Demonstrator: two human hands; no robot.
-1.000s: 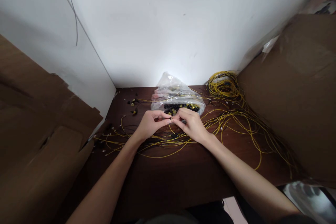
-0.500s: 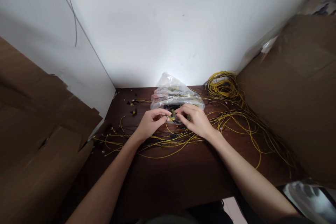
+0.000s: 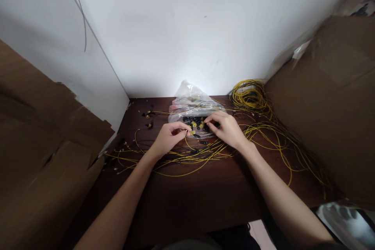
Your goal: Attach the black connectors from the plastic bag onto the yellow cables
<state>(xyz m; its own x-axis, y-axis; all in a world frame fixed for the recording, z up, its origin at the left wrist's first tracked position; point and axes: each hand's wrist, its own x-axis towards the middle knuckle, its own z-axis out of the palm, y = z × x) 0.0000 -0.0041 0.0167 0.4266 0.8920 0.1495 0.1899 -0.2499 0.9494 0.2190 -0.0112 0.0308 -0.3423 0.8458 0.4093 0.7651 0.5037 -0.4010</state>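
Note:
My left hand (image 3: 167, 137) pinches the end of a thin yellow cable (image 3: 187, 145) just in front of a clear plastic bag (image 3: 191, 103). The bag lies on the dark wooden table (image 3: 190, 195) and holds several small black and yellow connector parts (image 3: 197, 122). My right hand (image 3: 225, 128) reaches into the bag's open mouth, its fingers curled over the parts. What those fingertips hold is too small to make out. Loose yellow cables (image 3: 181, 160) run under both wrists.
A coil of yellow cable (image 3: 249, 95) sits at the back right, with strands trailing along the table's right side (image 3: 281, 144). Cardboard sheets stand at the left (image 3: 43, 156) and right (image 3: 331, 105). A few small black parts (image 3: 149, 119) lie at the back left. White walls close the corner.
My right hand has drawn away from my left hand and moved back and right into the bag's opening. My left hand stays put with the cable end.

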